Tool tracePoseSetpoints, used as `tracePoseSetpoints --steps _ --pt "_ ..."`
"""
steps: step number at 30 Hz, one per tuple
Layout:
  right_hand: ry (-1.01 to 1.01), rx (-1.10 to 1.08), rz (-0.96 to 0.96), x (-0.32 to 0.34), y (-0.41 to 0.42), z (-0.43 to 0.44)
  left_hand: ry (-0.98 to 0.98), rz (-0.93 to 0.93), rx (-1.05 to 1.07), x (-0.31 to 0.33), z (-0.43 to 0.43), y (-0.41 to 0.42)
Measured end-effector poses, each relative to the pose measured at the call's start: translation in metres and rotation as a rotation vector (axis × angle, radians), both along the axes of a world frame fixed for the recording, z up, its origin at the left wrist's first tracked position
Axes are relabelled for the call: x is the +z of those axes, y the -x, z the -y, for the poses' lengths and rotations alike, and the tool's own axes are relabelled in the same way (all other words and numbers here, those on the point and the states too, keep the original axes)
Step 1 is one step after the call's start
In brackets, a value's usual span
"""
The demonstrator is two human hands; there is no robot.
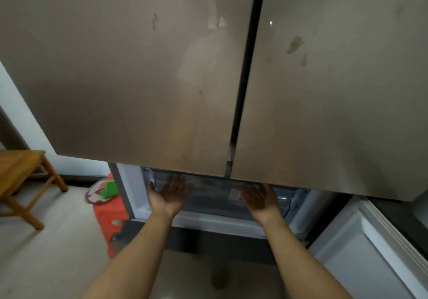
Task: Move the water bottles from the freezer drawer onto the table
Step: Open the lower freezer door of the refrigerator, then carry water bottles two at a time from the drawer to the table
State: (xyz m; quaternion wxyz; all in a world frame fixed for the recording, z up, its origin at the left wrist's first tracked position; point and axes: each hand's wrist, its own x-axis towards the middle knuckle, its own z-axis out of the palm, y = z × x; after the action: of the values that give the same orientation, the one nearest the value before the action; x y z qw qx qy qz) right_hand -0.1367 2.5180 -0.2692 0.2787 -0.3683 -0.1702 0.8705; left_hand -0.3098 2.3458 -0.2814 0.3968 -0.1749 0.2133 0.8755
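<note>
Both hands, left (168,194) and right (260,200), reach palms-up with fingers spread under the translucent freezer drawer (213,192), below the closed fridge doors (129,71). Whether water bottles lie inside cannot be told. Wooden table (16,171) stands well apart at left.

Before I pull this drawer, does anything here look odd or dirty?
Yes: dark smudges stain the right upper door and left upper door. Both hands are open at the clear drawer; no bottles are visible yet.

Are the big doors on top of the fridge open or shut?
Shut. The two upper doors lie flush, with only a thin dark seam between them. Below, the freezer drawer area is exposed.
</note>
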Motion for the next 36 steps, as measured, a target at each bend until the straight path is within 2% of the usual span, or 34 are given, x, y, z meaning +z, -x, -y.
tracePoseSetpoints --steps 4,10,23,36 --pt "0.008 0.032 -0.062 -0.007 -0.009 0.005 0.047 -0.03 -0.039 0.006 0.005 -0.002" --pt "-0.027 0.089 -0.053 -0.001 -0.016 0.008 0.085 -0.044 -0.054 0.014 0.006 -0.007" --pt "-0.077 0.058 -0.058 -0.006 -0.059 0.056 0.113 -0.105 -0.077 0.0 0.053 -0.044" --pt "-0.117 -0.046 -0.087 -0.03 -0.14 0.164 0.089 -0.194 -0.168 -0.035 0.155 -0.115"
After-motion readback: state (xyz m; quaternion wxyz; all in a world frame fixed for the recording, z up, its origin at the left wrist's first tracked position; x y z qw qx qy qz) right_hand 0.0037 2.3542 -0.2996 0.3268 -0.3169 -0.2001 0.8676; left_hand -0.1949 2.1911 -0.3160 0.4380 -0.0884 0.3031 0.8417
